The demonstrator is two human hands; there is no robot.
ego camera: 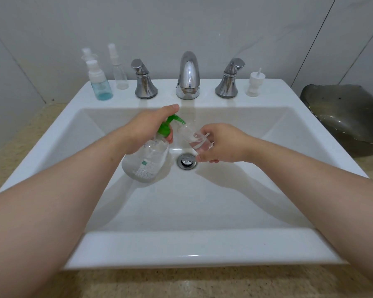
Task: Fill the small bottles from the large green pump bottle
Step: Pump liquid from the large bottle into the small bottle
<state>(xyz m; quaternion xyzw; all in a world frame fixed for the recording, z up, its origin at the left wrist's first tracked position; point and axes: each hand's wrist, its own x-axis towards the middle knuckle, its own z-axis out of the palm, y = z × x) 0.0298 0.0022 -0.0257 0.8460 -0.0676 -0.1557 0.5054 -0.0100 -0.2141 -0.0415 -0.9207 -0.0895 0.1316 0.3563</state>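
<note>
The large clear pump bottle (pixel 146 161) with a green pump head (pixel 170 123) stands tilted inside the white sink (pixel 187 246). My left hand (pixel 146 130) grips its neck, a finger lying over the pump top. My right hand (pixel 220 143) holds a small clear bottle (pixel 195 138) without a cap, tilted so its mouth meets the green nozzle. Some clear liquid sits in it. A small blue-tinted spray bottle (pixel 100 87) and a clear empty spray bottle (pixel 119 74) stand on the sink's back ledge at left. A loose white spray cap (pixel 255 83) rests on the ledge at right.
A chrome faucet (pixel 188 76) with two chrome handles (pixel 144 80) (pixel 229 79) lines the back ledge. The drain (pixel 187 161) lies just below my hands. A dark glass dish (pixel 349 112) sits on the speckled counter (pixel 181 282) at right. Tiled wall behind.
</note>
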